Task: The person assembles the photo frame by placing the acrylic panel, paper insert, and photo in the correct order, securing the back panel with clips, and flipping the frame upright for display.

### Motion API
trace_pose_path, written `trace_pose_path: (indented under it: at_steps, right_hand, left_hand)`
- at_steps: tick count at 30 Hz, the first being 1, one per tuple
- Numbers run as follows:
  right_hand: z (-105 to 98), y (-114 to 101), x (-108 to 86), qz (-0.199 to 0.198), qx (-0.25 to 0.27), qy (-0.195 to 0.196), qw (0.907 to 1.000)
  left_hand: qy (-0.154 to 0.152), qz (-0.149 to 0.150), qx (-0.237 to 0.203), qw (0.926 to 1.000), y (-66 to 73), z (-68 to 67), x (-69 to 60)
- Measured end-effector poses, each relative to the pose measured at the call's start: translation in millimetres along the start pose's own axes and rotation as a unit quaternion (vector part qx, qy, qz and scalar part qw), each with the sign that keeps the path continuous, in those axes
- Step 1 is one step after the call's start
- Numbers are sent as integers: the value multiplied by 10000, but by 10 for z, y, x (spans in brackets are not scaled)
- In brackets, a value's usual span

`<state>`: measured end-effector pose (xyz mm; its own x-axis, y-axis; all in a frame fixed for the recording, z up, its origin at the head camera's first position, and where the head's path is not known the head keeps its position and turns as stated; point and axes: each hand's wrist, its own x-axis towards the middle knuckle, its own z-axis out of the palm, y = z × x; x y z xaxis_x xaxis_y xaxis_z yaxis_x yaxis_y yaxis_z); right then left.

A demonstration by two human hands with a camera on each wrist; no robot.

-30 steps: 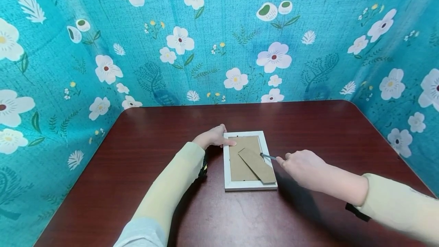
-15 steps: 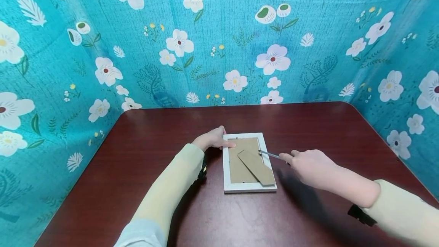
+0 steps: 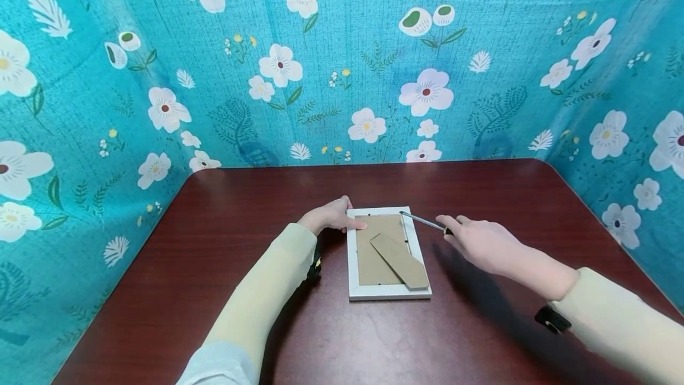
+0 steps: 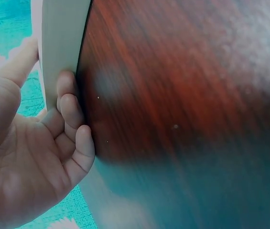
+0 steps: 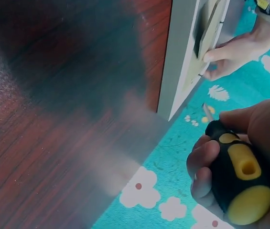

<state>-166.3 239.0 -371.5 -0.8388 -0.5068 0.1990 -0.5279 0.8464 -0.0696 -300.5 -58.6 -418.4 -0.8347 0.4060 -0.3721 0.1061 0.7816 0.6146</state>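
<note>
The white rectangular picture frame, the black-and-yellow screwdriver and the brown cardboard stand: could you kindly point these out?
White picture frame (image 3: 380,292): head view, on its near border.
Black-and-yellow screwdriver (image 5: 243,164): right wrist view, on its handle.
Brown cardboard stand (image 3: 402,261): head view, middle of its face.

The person's left arm (image 3: 243,319), in a pale sleeve (image 3: 288,254), reaches ahead toward one o'clock. At its end I see the left hand (image 3: 332,215) pinching, its thumb (image 3: 359,225) stretched to three o'clock, the other fingers (image 4: 72,109) bent. The right arm (image 3: 622,319) comes in from four o'clock, pointing to ten, forearm bare beyond the cuff (image 3: 573,290). The right hand (image 3: 481,246) is curled in a grip. Measured from it, the left hand lies between nine and ten.
</note>
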Motion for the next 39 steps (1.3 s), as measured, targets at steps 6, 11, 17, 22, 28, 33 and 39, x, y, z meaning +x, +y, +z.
trace_pose_path:
  at_steps: [6, 11, 17, 22, 28, 33, 39]
  right_hand:
    - [76, 40, 156, -12, 115, 37, 9999]
    - [116, 28, 293, -81, 201, -21, 9998]
    - [164, 2, 432, -70, 217, -249, 9994]
    - [198, -48, 504, -143, 85, -299, 9994]
    - [249, -109, 549, -400, -167, -380, 9983]
    - [253, -137, 562, -394, -190, -519, 9977]
    - [224, -162, 575, -351, -262, -736, 9963]
  left_hand:
    - [-58, 24, -102, 9999, -11, -18, -7]
    - [-44, 34, -108, 9999, -8, -19, -12]
    - [-37, 81, -108, 9999, -4, -14, -17]
    - [-83, 28, -122, 9999, 8, -24, -18]
    - [-89, -5, -86, 9999, 5, -19, -7]
    - [-96, 11, -62, 9999, 5, -13, -6]
    - [-121, 32, -94, 9999, 5, -29, -16]
